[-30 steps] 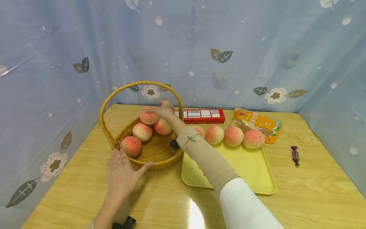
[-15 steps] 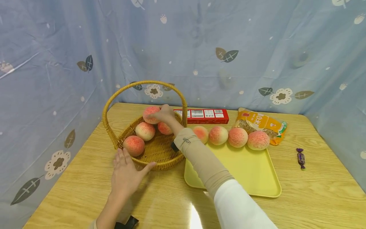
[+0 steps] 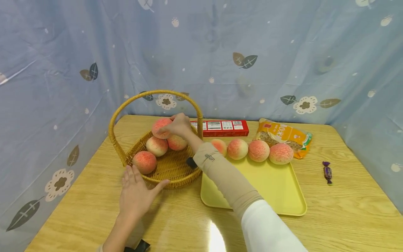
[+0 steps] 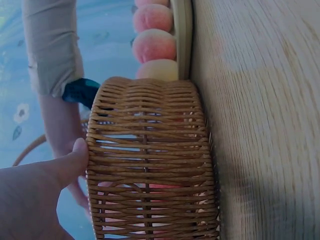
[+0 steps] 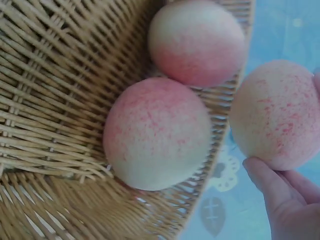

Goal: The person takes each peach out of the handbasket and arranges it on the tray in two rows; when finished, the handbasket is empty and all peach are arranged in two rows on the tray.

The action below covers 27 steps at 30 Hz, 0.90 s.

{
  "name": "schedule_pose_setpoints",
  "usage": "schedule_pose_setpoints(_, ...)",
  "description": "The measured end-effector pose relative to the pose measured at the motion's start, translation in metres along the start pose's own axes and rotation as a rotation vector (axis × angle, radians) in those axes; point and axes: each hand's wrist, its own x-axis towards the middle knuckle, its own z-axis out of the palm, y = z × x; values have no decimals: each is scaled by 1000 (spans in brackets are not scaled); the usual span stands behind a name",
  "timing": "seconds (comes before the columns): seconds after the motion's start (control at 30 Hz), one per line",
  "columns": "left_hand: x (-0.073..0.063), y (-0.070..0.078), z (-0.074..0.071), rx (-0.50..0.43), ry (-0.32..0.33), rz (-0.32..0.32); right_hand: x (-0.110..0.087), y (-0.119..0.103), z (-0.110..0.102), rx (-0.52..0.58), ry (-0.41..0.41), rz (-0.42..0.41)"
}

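In the head view, a wicker basket (image 3: 176,180) with an arched handle holds a front-left peach (image 3: 144,162), a middle peach (image 3: 156,146) and a right-hand peach (image 3: 177,142). My right hand (image 3: 180,125) reaches over the basket's right side and grips another peach (image 3: 161,128) at the back rim. The right wrist view has thumb and fingers on that held peach (image 5: 277,115), beside two others in the basket. My left hand (image 3: 135,194) lies at the front of the basket with straight fingers, its thumb (image 4: 77,157) against the rim in the left wrist view.
Right of the basket lies a yellow tray (image 3: 267,189), with several peaches (image 3: 259,151) lined along its back edge. Behind are a red box (image 3: 225,128) and an orange food bag (image 3: 283,134). A purple wrapped candy (image 3: 327,173) lies far right. Patterned curtain (image 3: 201,52) surrounds the table.
My right hand and the held peach have shifted slightly left over the basket's back. More of the peach below the hand shows. The left hand stays at the front rim.
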Motion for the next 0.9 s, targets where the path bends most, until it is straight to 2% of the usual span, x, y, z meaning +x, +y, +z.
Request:
schedule_pose_setpoints(0.2,0,-2,3,-7,7,-1,-19,-4,-11,62,-97,-75)
schedule_pose_setpoints(0.3,0,-2,4,-12,5,5,-29,-4,-19,58,-149,-119)
schedule_pose_setpoints(0.47,1,-1,4,-11,-2,13,-50,-3,-31,89,-159,-194)
schedule_pose_setpoints(0.67,1,-3,3,1,13,27,-82,7,-42,183,-162,-180)
schedule_pose_setpoints(0.9,2,-3,4,-6,17,35,-109,33,-58,342,-194,-188)
